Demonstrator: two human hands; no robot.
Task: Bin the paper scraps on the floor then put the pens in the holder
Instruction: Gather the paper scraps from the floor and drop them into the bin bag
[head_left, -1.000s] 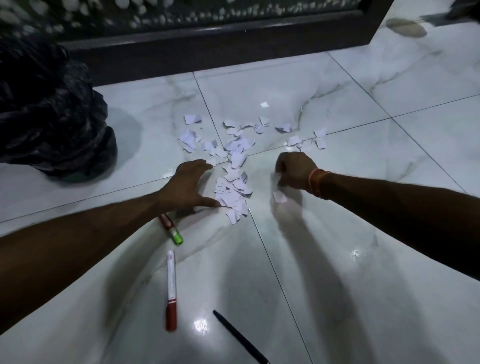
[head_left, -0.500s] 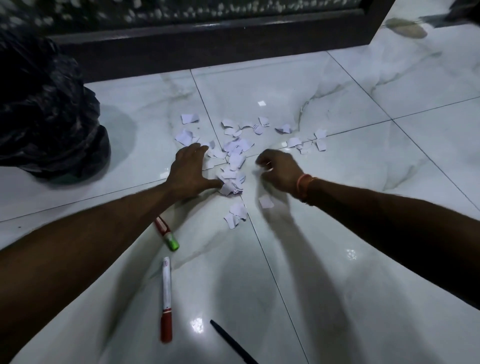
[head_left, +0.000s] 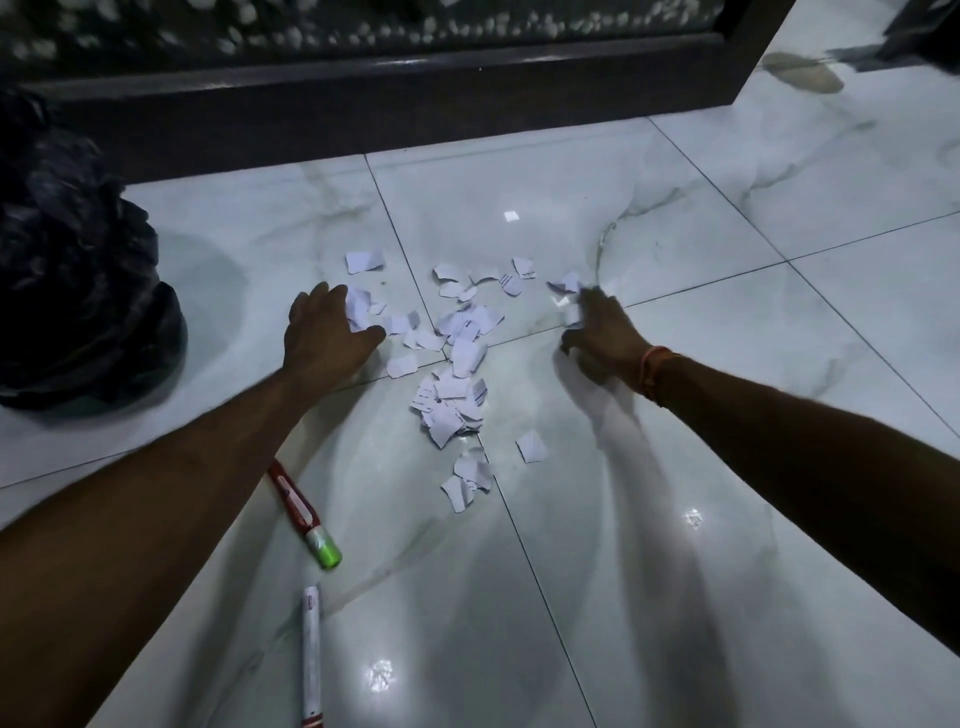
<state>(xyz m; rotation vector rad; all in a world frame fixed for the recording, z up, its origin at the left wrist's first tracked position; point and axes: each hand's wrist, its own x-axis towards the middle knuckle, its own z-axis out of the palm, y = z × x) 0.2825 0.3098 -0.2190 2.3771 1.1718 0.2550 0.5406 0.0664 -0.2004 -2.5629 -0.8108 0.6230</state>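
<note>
Several white paper scraps (head_left: 457, 358) lie scattered over the white marble floor (head_left: 727, 218), thickest where the tile lines cross. My left hand (head_left: 327, 332) lies flat with spread fingers at the pile's left edge, touching a scrap there. At the right edge, my right hand (head_left: 602, 332) reaches out over the outlying scraps (head_left: 566, 285); it is blurred, and its fingers look stretched. A red marker with a green cap (head_left: 301, 512) lies beside my left forearm. A white marker with a red end (head_left: 311, 660) lies nearer me. No pen holder is in view.
A black bin bag (head_left: 78, 291) sits on the floor at the left. A dark wooden base (head_left: 415, 109) runs along the back. One small scrap (head_left: 511, 215) lies apart, farther back. Bare tiles stretch to the right.
Both hands have moved away from the middle of the pile and farther out, the left to the left edge, the right to the right-hand scraps. The right fist has uncurled.
</note>
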